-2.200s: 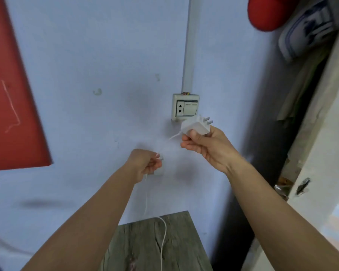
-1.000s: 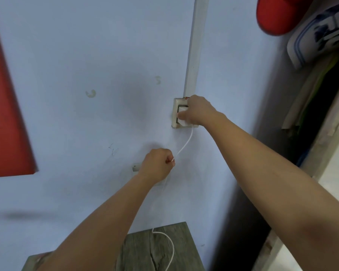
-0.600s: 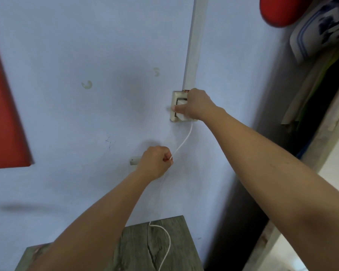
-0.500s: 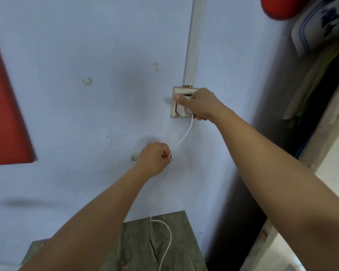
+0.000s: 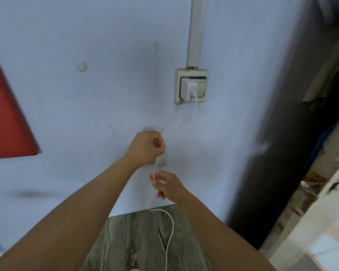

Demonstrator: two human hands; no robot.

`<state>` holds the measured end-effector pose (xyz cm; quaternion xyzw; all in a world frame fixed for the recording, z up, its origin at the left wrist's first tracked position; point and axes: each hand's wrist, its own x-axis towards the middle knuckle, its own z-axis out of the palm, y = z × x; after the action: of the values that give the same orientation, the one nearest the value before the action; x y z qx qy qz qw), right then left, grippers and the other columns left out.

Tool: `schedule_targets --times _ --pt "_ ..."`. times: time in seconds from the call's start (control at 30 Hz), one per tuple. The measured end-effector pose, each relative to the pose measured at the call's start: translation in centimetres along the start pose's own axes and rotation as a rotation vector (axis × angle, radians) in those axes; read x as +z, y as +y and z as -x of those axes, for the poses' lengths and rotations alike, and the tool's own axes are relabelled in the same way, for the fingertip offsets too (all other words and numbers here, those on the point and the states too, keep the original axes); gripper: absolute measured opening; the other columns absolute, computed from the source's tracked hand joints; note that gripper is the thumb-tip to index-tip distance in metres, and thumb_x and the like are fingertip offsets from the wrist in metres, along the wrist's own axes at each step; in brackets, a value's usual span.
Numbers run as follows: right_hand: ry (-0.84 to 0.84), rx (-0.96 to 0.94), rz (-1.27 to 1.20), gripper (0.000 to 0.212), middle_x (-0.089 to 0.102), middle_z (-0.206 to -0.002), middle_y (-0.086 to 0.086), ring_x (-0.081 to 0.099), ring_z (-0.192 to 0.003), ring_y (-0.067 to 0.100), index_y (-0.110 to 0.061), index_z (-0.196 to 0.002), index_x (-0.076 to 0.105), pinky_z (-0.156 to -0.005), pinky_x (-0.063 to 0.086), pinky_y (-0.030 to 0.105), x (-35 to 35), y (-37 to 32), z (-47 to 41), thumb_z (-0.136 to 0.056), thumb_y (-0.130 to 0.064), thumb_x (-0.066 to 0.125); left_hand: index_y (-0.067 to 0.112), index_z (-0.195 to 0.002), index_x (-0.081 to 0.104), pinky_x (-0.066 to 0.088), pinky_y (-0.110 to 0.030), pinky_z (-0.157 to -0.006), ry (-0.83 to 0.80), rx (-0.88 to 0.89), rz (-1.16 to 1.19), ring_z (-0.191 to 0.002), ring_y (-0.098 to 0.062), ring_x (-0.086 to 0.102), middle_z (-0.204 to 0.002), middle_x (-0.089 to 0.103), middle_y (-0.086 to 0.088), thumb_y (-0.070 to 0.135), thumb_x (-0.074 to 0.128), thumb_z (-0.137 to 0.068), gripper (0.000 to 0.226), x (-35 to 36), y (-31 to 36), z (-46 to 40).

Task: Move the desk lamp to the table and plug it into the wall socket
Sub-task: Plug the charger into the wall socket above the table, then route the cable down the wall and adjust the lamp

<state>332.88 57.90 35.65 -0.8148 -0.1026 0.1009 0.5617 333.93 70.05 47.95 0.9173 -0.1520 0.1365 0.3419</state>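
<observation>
The white plug adapter (image 5: pixel 188 90) sits in the wall socket (image 5: pixel 191 86) on the pale blue wall. Its thin white cable (image 5: pixel 169 237) runs blurred down from the adapter to my left hand (image 5: pixel 146 147), which grips it in a fist. Just below, my right hand (image 5: pixel 167 185) pinches the same cable between thumb and fingertips. From there the cable drops and curves over the grey wooden table (image 5: pixel 143 241). The lamp itself is out of view.
A white cable duct (image 5: pixel 196 30) rises from the socket. A red panel (image 5: pixel 7 118) hangs on the wall at the left. A dark gap (image 5: pixel 278 153) and a pale door or cabinet edge (image 5: pixel 321 212) lie to the right of the table.
My right hand let go of the adapter, which now stays in the socket, and dropped down to pinch the cable below my left hand. My left hand kept its grip.
</observation>
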Motion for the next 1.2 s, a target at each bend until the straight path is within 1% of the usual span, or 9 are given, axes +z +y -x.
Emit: schedule_targets --times 0.2,0.3,0.37,0.57,0.77,0.87,1.03,1.13,1.2 --pt "0.005 0.059 -0.127 0.024 0.065 -0.085 0.009 0.055 -0.055 0.013 0.002 -0.091 0.066 -0.054 0.045 0.022 2.1 0.4 -2.7 -0.093 -0.015 0.049 0.015 -0.073 0.064 0.044 -0.016 -0.058 0.058 0.003 -0.039 -0.063 -0.013 0.057 -0.070 0.064 0.001 0.010 0.066 -0.076 0.007 -0.3 -1.8 -0.8" --pt "0.070 0.128 -0.215 0.025 0.065 -0.077 0.017 0.058 -0.056 0.017 0.004 -0.083 0.067 -0.055 0.050 0.023 2.1 1.5 -4.0 -0.093 -0.015 0.052 0.009 -0.076 0.064 0.048 -0.027 -0.065 0.095 0.025 -0.106 -0.067 -0.019 0.059 -0.073 0.066 -0.004 0.009 0.065 -0.076 0.001 -0.2 -2.2 -1.7" --pt "0.124 0.179 -0.314 0.028 0.064 -0.073 0.020 0.060 -0.056 0.020 0.005 -0.078 0.067 -0.056 0.054 0.027 2.1 2.1 -4.9 -0.092 -0.017 0.057 0.011 -0.077 0.064 0.045 -0.025 -0.065 0.116 0.033 -0.124 -0.065 -0.017 0.056 -0.070 0.062 -0.001 0.008 0.065 -0.075 0.003 0.1 -2.2 -2.3" --pt "0.297 0.185 -0.452 0.027 0.061 -0.061 0.014 0.056 -0.047 0.018 0.001 -0.066 0.066 -0.047 0.051 0.023 1.9 3.3 -7.1 -0.087 -0.016 0.064 0.017 -0.076 0.064 0.042 -0.023 -0.065 0.171 0.015 -0.155 -0.065 -0.016 0.055 -0.063 0.056 0.009 0.010 0.063 -0.074 0.008 1.7 -2.0 -3.8" --pt "0.443 0.023 -0.158 0.035 0.063 -0.058 0.013 0.060 -0.046 0.013 0.003 -0.066 0.065 -0.052 0.053 0.027 0.6 5.7 -6.3 -0.089 -0.023 0.061 0.027 -0.065 0.054 0.052 -0.030 -0.069 0.099 0.028 -0.099 -0.066 -0.013 0.055 -0.060 0.054 0.013 0.015 0.068 -0.072 0.020 3.4 -1.4 -4.1" --pt "0.496 -0.016 0.010 0.031 0.067 -0.064 0.019 0.065 -0.056 0.023 0.002 -0.067 0.062 -0.056 0.051 0.031 0.3 6.2 -6.2 -0.088 -0.021 0.061 0.027 -0.065 0.056 0.055 -0.034 -0.072 0.094 0.021 -0.051 -0.069 -0.014 0.060 -0.066 0.060 0.009 0.016 0.070 -0.072 0.019 3.6 -1.4 -3.9" --pt "0.366 0.090 0.311 0.037 0.048 -0.057 0.012 0.044 -0.054 0.022 -0.011 -0.051 0.041 -0.052 0.031 0.026 0.5 8.6 -5.9 -0.082 -0.009 0.061 0.020 -0.076 0.066 0.056 -0.036 -0.080 0.052 -0.021 0.028 -0.078 -0.017 0.065 -0.078 0.066 0.002 0.019 0.074 -0.073 0.009 3.3 -2.0 -3.6" --pt "0.302 0.181 0.420 0.021 0.062 -0.075 0.015 0.058 -0.070 0.028 -0.003 -0.067 0.060 -0.060 0.038 0.026 0.7 10.3 -5.4 -0.084 -0.015 0.061 0.015 -0.089 0.068 0.055 -0.035 -0.084 0.069 -0.019 0.071 -0.079 -0.013 0.064 -0.083 0.067 0.003 0.017 0.073 -0.075 0.015 3.9 -2.5 -2.7" --pt "0.271 0.198 0.426 0.024 0.064 -0.081 0.017 0.060 -0.076 0.030 0.003 -0.076 0.062 -0.063 0.041 0.030 1.2 11.1 -5.4 -0.086 -0.019 0.060 0.012 -0.099 0.066 0.054 -0.033 -0.085 0.116 -0.006 0.109 -0.084 -0.015 0.064 -0.091 0.068 -0.001 0.012 0.072 -0.076 0.024 4.5 -3.0 -1.7"
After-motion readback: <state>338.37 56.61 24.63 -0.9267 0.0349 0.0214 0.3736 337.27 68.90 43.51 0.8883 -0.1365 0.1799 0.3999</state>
